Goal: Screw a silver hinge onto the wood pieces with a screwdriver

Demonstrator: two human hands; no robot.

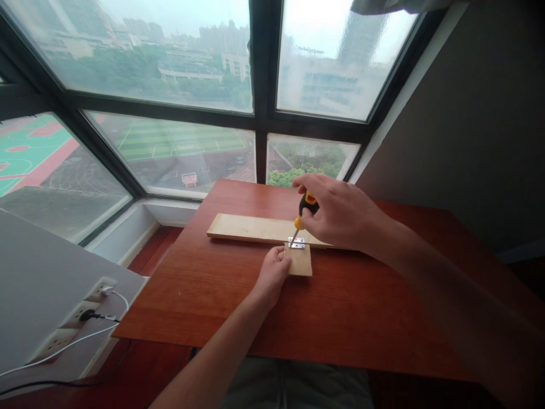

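Note:
My right hand (330, 207) is closed around the black and yellow handle of a screwdriver (299, 222). The tool leans slightly, its tip down at the left part of a small silver hinge (299, 242). One leaf of the hinge lies on a long pale wooden board (249, 226), the other on a small square wooden piece (301, 262). My left hand (275, 268) pinches the left edge of the small piece, thumb on top. The screw under the tip is too small to make out. My right hand and forearm cover the board's right end.
The boards rest on a reddish-brown wooden table (204, 295). Large windows (183, 136) stand behind it. At the left, a low white wall holds power sockets (80, 314) with plugged-in cables (63, 347). A dark grey wall (464, 130) rises on the right.

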